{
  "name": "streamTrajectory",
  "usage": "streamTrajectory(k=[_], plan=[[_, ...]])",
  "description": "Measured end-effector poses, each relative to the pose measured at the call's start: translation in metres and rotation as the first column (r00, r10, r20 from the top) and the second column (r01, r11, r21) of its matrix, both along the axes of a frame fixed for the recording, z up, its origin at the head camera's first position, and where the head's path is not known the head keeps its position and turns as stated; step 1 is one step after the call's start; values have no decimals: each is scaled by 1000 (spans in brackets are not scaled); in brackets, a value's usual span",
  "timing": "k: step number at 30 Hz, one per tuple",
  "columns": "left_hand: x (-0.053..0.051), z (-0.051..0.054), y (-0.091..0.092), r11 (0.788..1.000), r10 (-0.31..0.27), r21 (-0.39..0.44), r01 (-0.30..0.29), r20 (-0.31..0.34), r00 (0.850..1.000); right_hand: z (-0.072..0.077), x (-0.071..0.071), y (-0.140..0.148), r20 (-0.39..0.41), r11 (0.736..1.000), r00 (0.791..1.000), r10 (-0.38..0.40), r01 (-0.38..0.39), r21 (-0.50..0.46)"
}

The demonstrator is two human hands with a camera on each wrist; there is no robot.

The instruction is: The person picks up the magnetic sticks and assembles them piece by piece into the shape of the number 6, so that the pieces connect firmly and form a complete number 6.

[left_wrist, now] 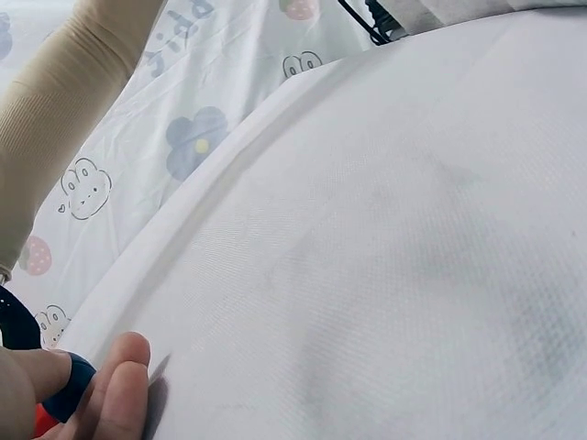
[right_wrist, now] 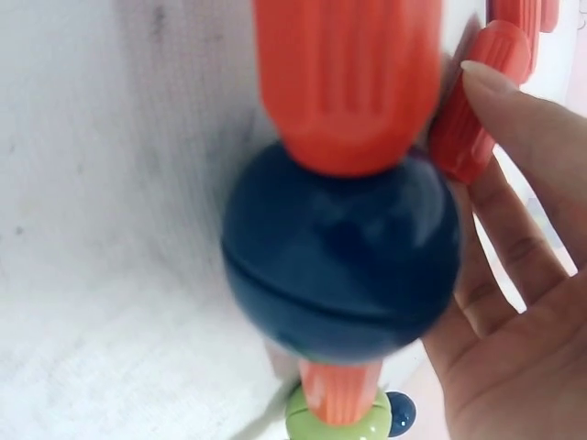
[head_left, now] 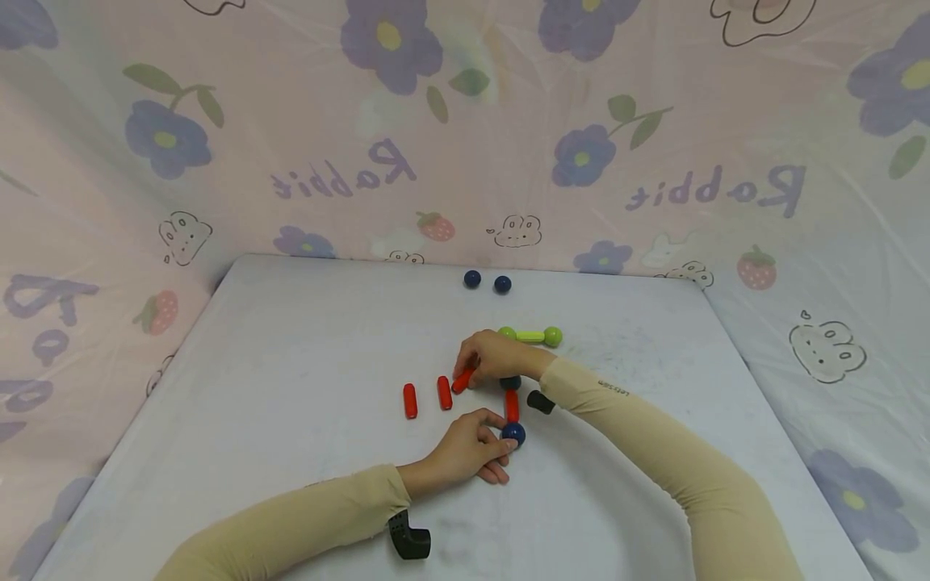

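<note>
My left hand pinches a dark blue ball at the near end of a joined chain; the ball also shows in the left wrist view. A red rod links it to a second blue ball. Beyond that, another red rod meets a green ball. From there a yellow-green rod runs to a further green ball. To the left of the chain, my right hand pinches a loose red rod between thumb and fingers.
Two loose red rods, one farther left than the other, lie left of my right hand. Two blue balls rest near the back edge of the white table. A patterned curtain stands behind.
</note>
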State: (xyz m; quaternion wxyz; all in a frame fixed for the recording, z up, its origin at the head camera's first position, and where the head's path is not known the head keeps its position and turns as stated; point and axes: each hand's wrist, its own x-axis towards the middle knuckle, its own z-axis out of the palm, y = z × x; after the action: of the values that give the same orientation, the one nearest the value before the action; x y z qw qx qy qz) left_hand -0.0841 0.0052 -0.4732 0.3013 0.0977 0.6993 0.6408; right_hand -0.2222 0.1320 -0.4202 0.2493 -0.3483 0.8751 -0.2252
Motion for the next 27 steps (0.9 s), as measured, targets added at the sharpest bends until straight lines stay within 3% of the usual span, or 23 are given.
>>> streamTrajectory(k=[13, 27], plan=[[0, 1, 0, 1000, 3, -2, -3, 4, 1000, 3, -4, 9, -56, 998, 998, -6, 3, -63], [0, 0, 2, 1000, 11, -23, -11, -1, 1000, 21, 1, 39, -108, 982, 987, -117, 99, -160]])
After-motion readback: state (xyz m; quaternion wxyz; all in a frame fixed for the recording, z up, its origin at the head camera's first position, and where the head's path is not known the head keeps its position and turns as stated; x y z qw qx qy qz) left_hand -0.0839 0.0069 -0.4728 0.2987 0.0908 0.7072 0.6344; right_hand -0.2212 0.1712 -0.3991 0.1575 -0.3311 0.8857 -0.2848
